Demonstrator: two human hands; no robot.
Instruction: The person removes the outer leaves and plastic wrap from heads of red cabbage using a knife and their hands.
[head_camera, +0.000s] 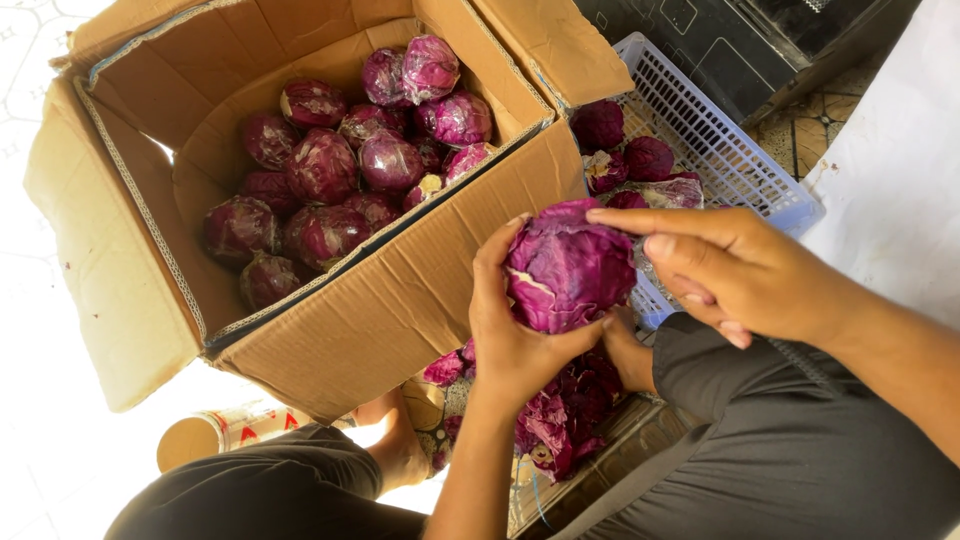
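Note:
A head of red cabbage (568, 265) with loose purple outer leaves is cupped from below in my left hand (510, 335). My right hand (735, 268) reaches over it from the right, fingertips resting on its top leaf. Below the cabbage lies a pile of torn purple leaves (560, 410) between my knees. To the left stands an open cardboard box (400, 290) holding several plastic-wrapped red cabbages (340, 175).
A pale blue plastic crate (720, 150) behind the box holds a few more cabbages (625, 150). A roll of clear film on a cardboard tube (225, 432) lies by my left leg. A white sheet (895, 170) covers the right side.

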